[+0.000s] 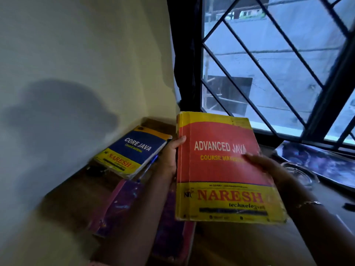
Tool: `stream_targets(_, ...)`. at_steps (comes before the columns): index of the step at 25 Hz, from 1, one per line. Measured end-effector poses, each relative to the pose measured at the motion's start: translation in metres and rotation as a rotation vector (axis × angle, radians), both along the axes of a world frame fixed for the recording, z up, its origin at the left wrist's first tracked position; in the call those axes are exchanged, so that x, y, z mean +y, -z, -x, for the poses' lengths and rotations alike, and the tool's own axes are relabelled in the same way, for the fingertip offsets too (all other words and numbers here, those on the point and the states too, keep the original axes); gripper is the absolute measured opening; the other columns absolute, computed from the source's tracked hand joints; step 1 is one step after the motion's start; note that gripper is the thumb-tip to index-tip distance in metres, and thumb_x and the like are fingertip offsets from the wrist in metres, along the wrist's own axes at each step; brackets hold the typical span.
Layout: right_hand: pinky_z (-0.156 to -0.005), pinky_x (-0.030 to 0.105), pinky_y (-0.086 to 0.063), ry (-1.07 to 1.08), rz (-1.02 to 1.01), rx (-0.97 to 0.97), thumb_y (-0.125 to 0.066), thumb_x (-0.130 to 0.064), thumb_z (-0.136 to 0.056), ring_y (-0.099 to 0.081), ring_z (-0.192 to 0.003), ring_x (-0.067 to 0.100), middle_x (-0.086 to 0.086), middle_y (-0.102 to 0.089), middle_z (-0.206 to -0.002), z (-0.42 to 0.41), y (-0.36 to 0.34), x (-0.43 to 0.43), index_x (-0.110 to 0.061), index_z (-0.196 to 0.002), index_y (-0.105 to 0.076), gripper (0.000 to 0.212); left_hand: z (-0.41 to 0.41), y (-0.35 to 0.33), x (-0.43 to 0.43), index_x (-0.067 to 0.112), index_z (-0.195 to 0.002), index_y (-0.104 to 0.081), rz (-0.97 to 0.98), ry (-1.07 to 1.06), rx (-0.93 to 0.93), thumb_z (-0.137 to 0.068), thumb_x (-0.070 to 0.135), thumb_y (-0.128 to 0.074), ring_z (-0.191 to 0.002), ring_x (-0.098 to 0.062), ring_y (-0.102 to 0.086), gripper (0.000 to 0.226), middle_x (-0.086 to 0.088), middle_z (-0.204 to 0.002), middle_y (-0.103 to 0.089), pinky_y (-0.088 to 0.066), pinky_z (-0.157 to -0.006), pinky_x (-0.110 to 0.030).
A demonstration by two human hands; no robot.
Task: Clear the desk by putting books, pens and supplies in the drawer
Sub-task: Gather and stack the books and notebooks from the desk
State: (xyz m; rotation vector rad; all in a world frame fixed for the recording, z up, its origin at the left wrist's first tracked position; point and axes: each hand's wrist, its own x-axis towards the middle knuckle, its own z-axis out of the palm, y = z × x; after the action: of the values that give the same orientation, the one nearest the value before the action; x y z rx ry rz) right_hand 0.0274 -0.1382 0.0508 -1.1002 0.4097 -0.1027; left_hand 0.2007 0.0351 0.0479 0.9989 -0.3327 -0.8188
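I hold a red and yellow book titled "Advanced Java" (221, 169) lifted above the brown desk (249, 246), cover facing me. My left hand (171, 156) grips its left spine edge, thumb on the cover. My right hand (269, 167) holds the right edge, fingers over the cover. A blue and yellow "Core Java" book (132, 152) lies flat on the desk by the wall. A blue pen (148, 167) rests beside it. A purple and pink notebook (119, 204) lies below my left forearm, partly hidden.
A pale wall (76, 73) bounds the desk on the left, and a barred window (278, 64) stands behind it. A clear glass dish (301, 173) and a dark printed sheet (322, 162) sit at the right. A small dark object (348, 206) lies at the right edge.
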Motion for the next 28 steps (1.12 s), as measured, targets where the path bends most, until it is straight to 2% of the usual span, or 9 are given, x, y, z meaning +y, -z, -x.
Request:
stream_targets(1,-0.045,0.026,-0.054,0.025,0.061,-0.013,-0.093,-0.032,-0.028,-0.069,-0.052,0.020,0.011,-0.073,-0.067,-0.013,-0.002,0.006,-0.003,-0.085,-0.069,0.068,-0.015,-0.004,0.006,0.008,-0.101,-0.060,-0.018,0.013,-0.028,-0.096,0.016,-0.039,-0.062,-0.019,-0.069,0.024,-0.005,-0.070,-0.072,-0.058,-0.059,-0.032)
stream_targets(5,-0.049,0.027,-0.057,0.162,0.171,-0.073,-0.053,-0.001,-0.085,-0.068,-0.052,0.018,0.008,-0.073,-0.067,-0.067,-0.009,0.033,-0.003,-0.098,-0.061,0.015,-0.074,-0.001,0.034,0.008,-0.093,-0.061,-0.105,0.020,-0.039,-0.097,0.026,-0.038,-0.057,-0.016,-0.068,0.029,-0.002,-0.063,-0.071,-0.057,-0.055,-0.027)
stream_targets(9,-0.051,0.026,-0.056,0.192,0.268,-0.103,-0.050,0.008,-0.084,-0.068,-0.056,0.014,0.001,-0.074,-0.069,-0.104,-0.001,0.054,-0.009,-0.101,-0.061,0.026,-0.119,0.013,0.050,0.013,-0.083,-0.063,-0.245,0.042,-0.027,-0.097,0.040,-0.040,-0.058,-0.018,-0.067,0.038,-0.004,-0.065,-0.069,-0.053,-0.061,-0.029)
stream_targets(11,-0.050,0.024,-0.056,0.230,0.268,-0.114,-0.050,0.008,-0.084,-0.068,-0.057,0.012,-0.001,-0.074,-0.071,-0.117,0.008,0.058,-0.011,-0.103,-0.060,0.029,-0.156,0.021,0.057,0.011,-0.088,-0.063,-0.363,-0.079,-0.176,-0.096,0.041,-0.043,-0.074,-0.021,-0.064,0.037,-0.008,-0.080,-0.068,-0.050,-0.065,-0.031)
stream_targets(15,-0.052,0.029,-0.057,0.232,0.216,-0.095,-0.052,0.006,-0.084,-0.069,-0.060,0.018,0.005,-0.074,-0.078,-0.136,0.022,0.065,-0.006,-0.116,-0.057,0.034,-0.246,0.040,0.093,0.000,-0.124,-0.054,-1.101,-0.239,-0.795,-0.093,0.029,-0.056,-0.115,-0.034,-0.055,0.043,-0.020,-0.126,-0.057,-0.045,-0.089,-0.038)
stream_targets(18,-0.049,0.027,-0.056,0.260,0.205,-0.054,-0.050,0.007,-0.085,-0.069,-0.057,0.017,0.005,-0.074,-0.074,-0.143,0.031,0.066,-0.004,-0.115,-0.056,0.033,-0.301,0.073,0.114,0.005,-0.134,-0.046,-1.447,0.012,-0.823,-0.079,0.042,-0.070,-0.120,-0.034,-0.053,0.071,-0.017,-0.135,-0.052,-0.044,-0.098,-0.042)
stream_targets(23,-0.050,0.029,-0.057,0.291,0.146,-0.016,-0.055,0.002,-0.082,-0.069,-0.058,0.020,0.008,-0.073,-0.076,-0.147,0.043,0.060,-0.005,-0.116,-0.056,0.034,-0.311,0.083,0.108,0.003,-0.139,-0.035,-1.622,0.019,-0.918,-0.055,0.060,-0.080,-0.124,-0.036,-0.048,0.111,-0.020,-0.138,-0.046,-0.042,-0.101,-0.050)
stream_targets(26,-0.049,0.030,-0.057,0.276,0.122,-0.012,-0.073,-0.014,-0.065,-0.069,-0.057,0.020,0.009,-0.073,-0.076,-0.146,0.047,0.060,-0.005,-0.113,-0.057,0.051,-0.294,0.062,0.105,0.000,-0.132,-0.041,-1.683,-0.185,-1.013,-0.067,0.047,-0.078,-0.126,-0.038,-0.045,0.088,-0.021,-0.134,-0.047,-0.041,-0.101,-0.048)
stream_targets(28,-0.050,0.030,-0.057,0.280,0.104,0.000,-0.065,-0.007,-0.073,-0.069,-0.057,0.019,0.007,-0.073,-0.074,-0.145,0.048,0.060,-0.006,-0.113,-0.056,0.040,-0.292,0.057,0.105,-0.002,-0.124,-0.050,-1.631,-0.270,-1.102,-0.077,0.038,-0.073,-0.121,-0.038,-0.048,0.065,-0.023,-0.129,-0.051,-0.042,-0.099,-0.044)
